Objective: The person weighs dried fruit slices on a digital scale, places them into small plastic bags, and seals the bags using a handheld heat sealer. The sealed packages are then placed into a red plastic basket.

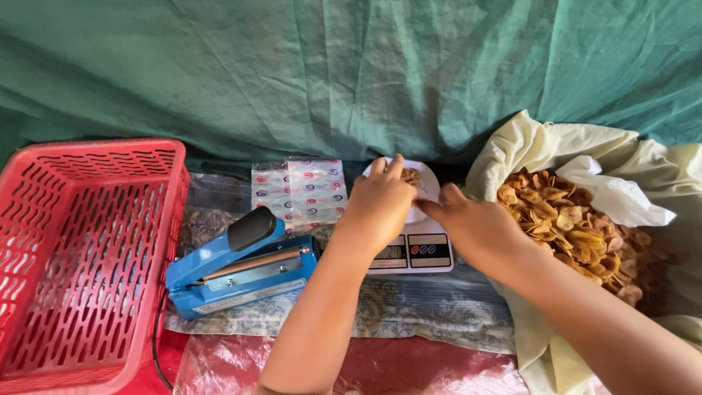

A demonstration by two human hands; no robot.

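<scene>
Green tarp backs a cloth-covered floor; banana chips on the scale's dish are pinched by the left hand, while the right hand is held beside it, fingers hidden.

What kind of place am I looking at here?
Probably a small home or market snack-packing spot. A big sack of fried chips stands open beside a small digital scale, a blue heat sealer and printed plastic pouches, with a red basket alongside. Both hands work over the scale.

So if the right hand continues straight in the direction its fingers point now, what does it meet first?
The right hand points up-left toward the white dish on the scale. It would probably meet the left hand holding chips there first, though depth is unclear.
</scene>
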